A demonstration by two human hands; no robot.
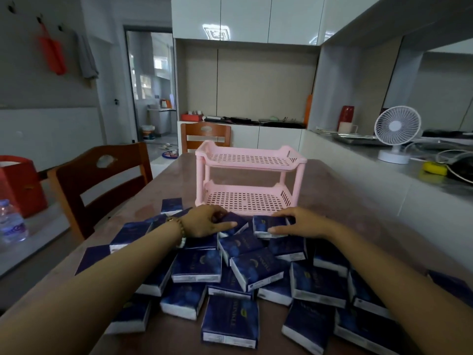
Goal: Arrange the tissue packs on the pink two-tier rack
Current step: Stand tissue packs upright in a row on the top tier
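Observation:
A pink two-tier rack (249,165) stands on the table ahead of me, both perforated shelves bare. Several dark blue tissue packs (197,267) lie in a loose heap between me and the rack. My left hand (204,222) grips one pack (236,221) at the far edge of the heap, thumb underneath and fingers over it. My right hand (298,222) holds another pack (268,225) just in front of the rack's lower shelf, thumb along its near side. Both hands sit side by side, close to the lower tier.
Wooden chairs stand at the table's left (102,183) and far end (206,135). A water bottle (11,224) and red box (18,183) are at left. A counter on the right carries a white fan (396,131) and cables.

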